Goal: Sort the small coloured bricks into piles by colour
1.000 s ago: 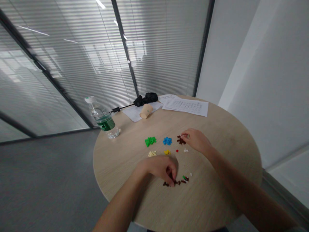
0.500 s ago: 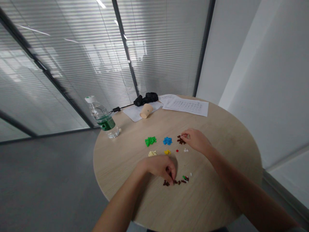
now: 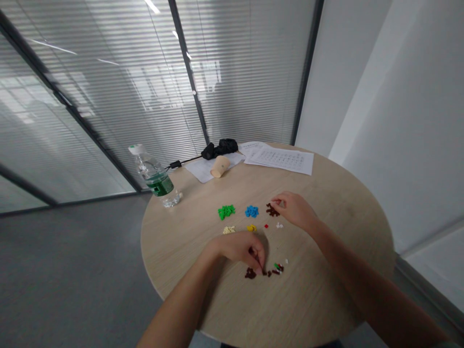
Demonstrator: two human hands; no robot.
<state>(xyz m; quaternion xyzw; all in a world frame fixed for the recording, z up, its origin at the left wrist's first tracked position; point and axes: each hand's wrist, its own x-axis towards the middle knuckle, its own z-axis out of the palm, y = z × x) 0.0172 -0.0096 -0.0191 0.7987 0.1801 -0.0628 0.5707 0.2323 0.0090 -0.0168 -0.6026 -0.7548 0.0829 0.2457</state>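
Observation:
My left hand (image 3: 243, 247) reaches down to the near part of the table, thumb and fingers pinched together. Its fingertips meet the tabletop between a small brown cluster of toy bricks (image 3: 250, 273) and a short row of brown, green, red and white bricks (image 3: 277, 269). Whatever is in that pinch is too small to make out. Farther off, my right hand (image 3: 295, 209) has its thumb and fingers closed at the edge of a pile of brown bricks (image 3: 271, 210). The fingers hide what they grip.
Piles of green bricks (image 3: 226, 211), blue bricks (image 3: 251, 211), cream bricks (image 3: 228, 230) and yellow bricks (image 3: 251, 228) lie mid-table. A water bottle (image 3: 155, 179) stands at left. Behind are a tipped paper cup (image 3: 219, 166), printed sheets (image 3: 282, 158) and a black bundle (image 3: 224, 147).
My left hand's fingertips have shifted slightly right, showing more of the brown cluster beside them. My right hand stays at the brown pile, almost unmoved.

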